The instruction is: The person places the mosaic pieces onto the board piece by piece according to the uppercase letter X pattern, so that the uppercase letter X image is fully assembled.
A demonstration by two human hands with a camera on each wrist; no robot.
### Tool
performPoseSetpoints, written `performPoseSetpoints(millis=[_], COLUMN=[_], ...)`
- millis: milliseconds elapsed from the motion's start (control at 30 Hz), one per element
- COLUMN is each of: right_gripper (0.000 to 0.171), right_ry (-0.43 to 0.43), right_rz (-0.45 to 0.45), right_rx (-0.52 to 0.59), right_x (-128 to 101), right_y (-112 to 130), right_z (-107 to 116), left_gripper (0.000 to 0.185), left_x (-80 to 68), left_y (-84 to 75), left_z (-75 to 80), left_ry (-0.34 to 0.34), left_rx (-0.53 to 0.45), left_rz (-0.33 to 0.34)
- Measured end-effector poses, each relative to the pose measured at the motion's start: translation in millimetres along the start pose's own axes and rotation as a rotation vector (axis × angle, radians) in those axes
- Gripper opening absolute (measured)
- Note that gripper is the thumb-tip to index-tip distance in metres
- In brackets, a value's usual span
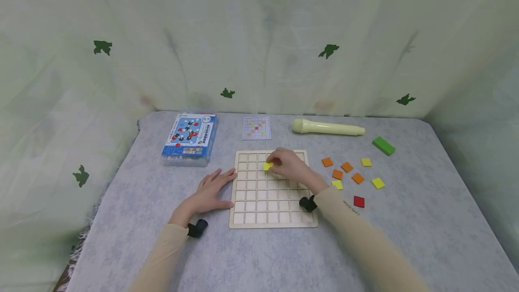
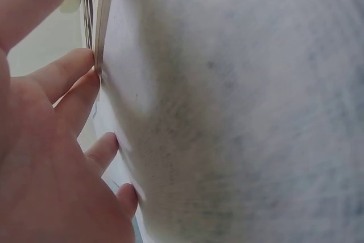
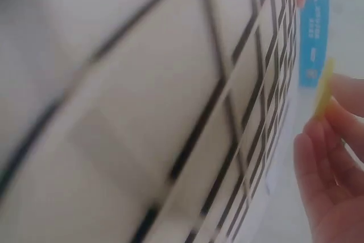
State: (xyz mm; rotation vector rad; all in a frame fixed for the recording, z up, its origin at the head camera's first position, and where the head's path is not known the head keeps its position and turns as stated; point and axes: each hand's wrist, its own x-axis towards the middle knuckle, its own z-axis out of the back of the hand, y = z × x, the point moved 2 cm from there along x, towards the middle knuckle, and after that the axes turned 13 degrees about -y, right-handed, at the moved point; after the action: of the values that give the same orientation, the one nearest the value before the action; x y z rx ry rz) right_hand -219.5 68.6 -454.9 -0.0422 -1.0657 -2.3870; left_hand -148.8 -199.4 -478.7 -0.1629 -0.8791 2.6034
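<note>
Tile [image 1: 267,166], yellow sq., pinched by R hand [image 1: 289,166]: prob. light, stiff, a bit slick; grip opp. edges. L hand [image 1: 208,194] spread, touching wooden grid board [image 1: 261,195].

My left hand [image 1: 210,193]: palm down, fingers spread, thumb set apart. My right hand [image 1: 291,166]: fingers bent, pinching against thumb. My left forearm [image 1: 164,251] and right forearm [image 1: 361,233]: beige-sleeved, reaching forward.

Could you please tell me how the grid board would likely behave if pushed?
The grid board would probably slide rather than tip, since it is thin and lies flat. It looks stiff, with straight edges. Pushed leftward, it would likely meet resistance from the left hand at its edge.
</note>
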Motion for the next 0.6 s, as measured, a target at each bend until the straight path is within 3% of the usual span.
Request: performPoseSetpoints(millis=[267,467,600], right_gripper=[0.016,0.015,0.017], right_ry=[0.079,0.077,0.080], right_rz=[-0.007,-0.037,-0.040], right_rx=[-0.119,-0.240,-0.250], right_x=[32,39,39], right_y=[15,20,21], right_z=[-36,-45,-45], left_gripper=[0.085,0.085,0.086], left_x=[-0.9,-0.7,-0.3], left_y=[0.1,0.7,1.3], left_z=[-1.4,-3.3,-3.5], left_ry=[0.009,0.007,0.001], left_rx=[-0.003,-0.012,-0.017], left_rz=[0.019,0.021,0.018])
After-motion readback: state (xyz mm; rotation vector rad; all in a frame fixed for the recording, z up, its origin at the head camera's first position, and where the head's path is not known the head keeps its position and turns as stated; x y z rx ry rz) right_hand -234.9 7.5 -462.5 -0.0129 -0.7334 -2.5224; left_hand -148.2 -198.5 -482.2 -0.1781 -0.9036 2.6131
